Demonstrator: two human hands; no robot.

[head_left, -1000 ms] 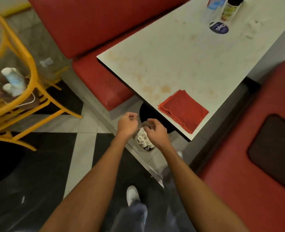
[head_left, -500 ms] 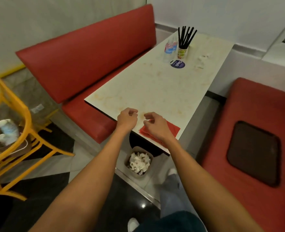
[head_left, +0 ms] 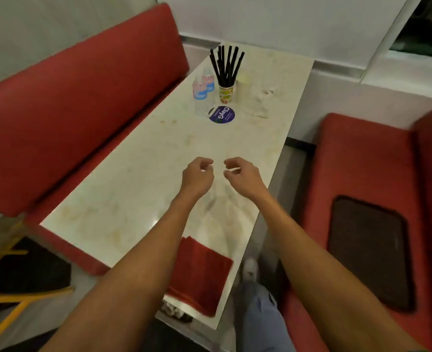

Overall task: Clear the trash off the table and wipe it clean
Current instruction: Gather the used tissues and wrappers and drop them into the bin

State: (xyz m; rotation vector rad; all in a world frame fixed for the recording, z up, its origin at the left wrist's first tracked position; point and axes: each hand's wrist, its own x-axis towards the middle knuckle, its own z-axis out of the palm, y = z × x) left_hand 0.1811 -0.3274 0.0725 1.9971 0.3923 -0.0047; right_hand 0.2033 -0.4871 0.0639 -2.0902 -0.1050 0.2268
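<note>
Left grip (head_left: 197,178) | right grip (head_left: 243,179) — both loosely curled | over stained table (head_left: 133,194)

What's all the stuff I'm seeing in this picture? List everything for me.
table: one, pale cream with brownish stains, centre
folded cloth: one, red, near edge of the table, partly hidden by the left forearm
straws: a bunch, black, upright in a printed cup, far end of the table
water bottles: two, clear with pink and blue labels, left of the cup
round sticker: one, dark blue, in front of the cup
crumpled scraps: a few, whitish, far right of the tabletop
left bench, right bench: red, either side of the table
tray: one, dark brown, on the right bench
chair: one, yellow, bottom left, partly in view
left hand: loosely curled, empty, over the table
right hand: loosely curled, empty, beside it
</note>
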